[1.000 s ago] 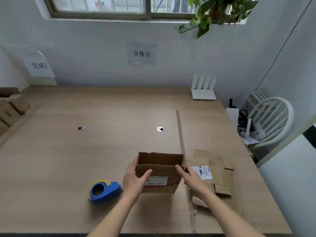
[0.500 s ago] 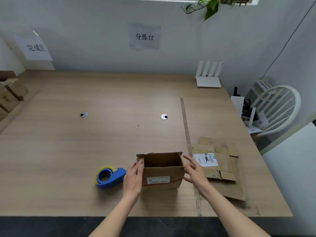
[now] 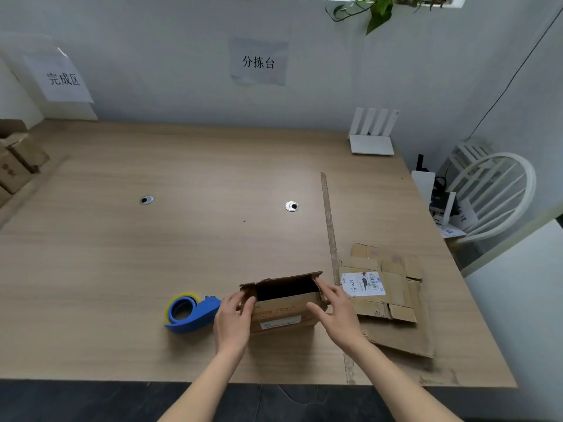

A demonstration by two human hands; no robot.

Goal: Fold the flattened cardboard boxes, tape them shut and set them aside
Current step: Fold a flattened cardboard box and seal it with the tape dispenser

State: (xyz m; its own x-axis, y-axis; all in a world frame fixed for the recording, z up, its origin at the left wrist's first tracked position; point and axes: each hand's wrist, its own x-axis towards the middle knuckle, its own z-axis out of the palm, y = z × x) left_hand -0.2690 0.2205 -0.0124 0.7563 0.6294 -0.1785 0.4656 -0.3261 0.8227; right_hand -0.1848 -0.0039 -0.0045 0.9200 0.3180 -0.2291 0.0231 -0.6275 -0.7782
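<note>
A small brown cardboard box point(image 3: 281, 310) stands on the table near the front edge, its top open and dark inside. My left hand point(image 3: 233, 322) grips its left end, thumb on the front face. On the other end rests my right hand point(image 3: 336, 312), fingers spread against the side and the short flap. A blue tape dispenser point(image 3: 190, 312) with a yellow roll lies just left of my left hand. Flattened cardboard boxes point(image 3: 387, 295) with a white label lie in a pile to the right.
The wooden table point(image 3: 152, 263) has two round cable holes point(image 3: 292, 206) and a thin strip point(image 3: 329, 220) running front to back. A white router point(image 3: 371, 135) stands at the back right. Finished boxes point(image 3: 18, 159) sit at the far left. A white chair point(image 3: 493, 190) stands right of the table.
The view has tilted down and moved closer. My hands have shifted from the box's front to its two ends, and the box has turned slightly.
</note>
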